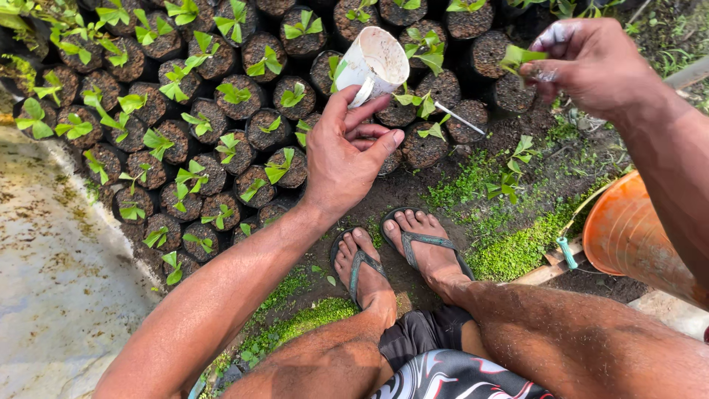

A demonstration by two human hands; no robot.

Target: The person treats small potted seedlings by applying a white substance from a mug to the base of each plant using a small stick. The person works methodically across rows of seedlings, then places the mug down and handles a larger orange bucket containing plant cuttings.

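A small white cup (375, 63), tilted with its mouth turned up and to the right, is held by the left hand (347, 151); its lower edge is pinched between the thumb and the curled fingers (378, 133), so most of the cup stands above and beyond the fingertips. A green leafy cutting (521, 57) is gripped by the closed right hand (591, 63), its leaves showing just left of the fingertips. A thin pale stick (459, 118) seems to lie across the soil between the hands, though what it is cannot be told for certain. Rows of black soil-filled bags (221, 111) with seedlings are spread below the cup. An orange bucket (628, 233) lies at the right, near two sandalled feet (395, 258).
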